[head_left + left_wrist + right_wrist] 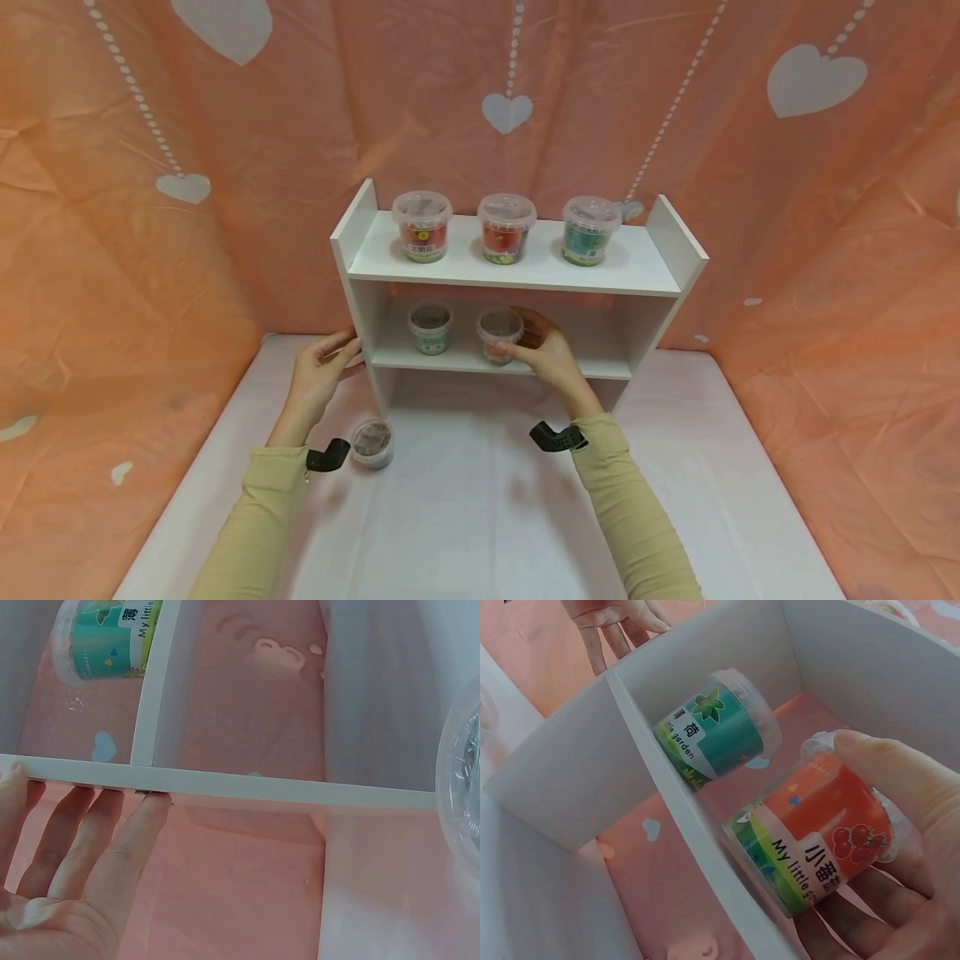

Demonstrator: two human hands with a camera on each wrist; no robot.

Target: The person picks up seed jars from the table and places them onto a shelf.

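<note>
My right hand [553,360] grips a red-labelled plastic tub [821,825] with a tomato picture and a clear lid. The tub is at the lower shelf board, its base by the front edge; whether it bears on the board I cannot tell. To its left stands a green-labelled tub [431,328] with a leaf picture, upright on that board. My left hand [317,377] touches the outer left side panel of the white shelf unit [517,280], with fairly straight fingers [112,859]. Another lidded tub [372,443] stands on the table near my left wrist.
On the top board stand two tubs with red labels, a left one [422,227] and a middle one [506,229], and a blue-green tub [589,231] at right. A white cloth covers the table [450,517]. Orange curtains [450,100] with hearts hang behind and at both sides.
</note>
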